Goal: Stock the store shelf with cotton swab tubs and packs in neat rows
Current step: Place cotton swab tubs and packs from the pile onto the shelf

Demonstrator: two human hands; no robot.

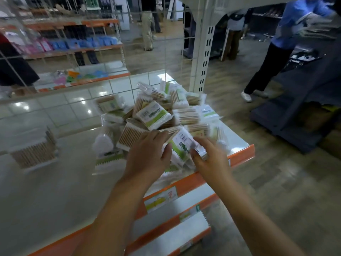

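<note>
**Cotton swab pack held over heap at shelf end**

White-and-green cotton swab pack [182, 145], barcode label up, sits between both hands above the front right corner of the shelf [55, 182]. Left hand [147, 156]: fingers curled over the pack's left edge, thumb side toward the camera. Right hand [208, 157]: fingers and thumb pinch the pack's right end; this hand is motion-blurred, so exact finger placement cannot be told.

Directly behind and under the held pack: a loose heap of swab packs [162, 115], wooden sticks and white tips visible through clear wrap, lying at mixed angles, not in rows. One pack with a green saw-tooth label [154, 115] rests tilted on top of the heap. A further pack with green edging [110, 159] lies flat at the heap's left front.

Well apart to the left on the same shelf: a single clear tub of wooden-stick swabs [35, 150], upright, blurred.

Shelf surface is pale and glossy; its front edge is an orange strip [241, 154] carrying a price label [160, 198]. Lower shelves with orange edges step out below. A white slotted upright [203, 58] stands at the shelf's right rear corner, a wire grid along its back.

Background: another aisle with pink and blue goods; a person in a blue top [295, 21] and dark trousers on the right, beside a dark cart [302, 115] on the floor.
</note>
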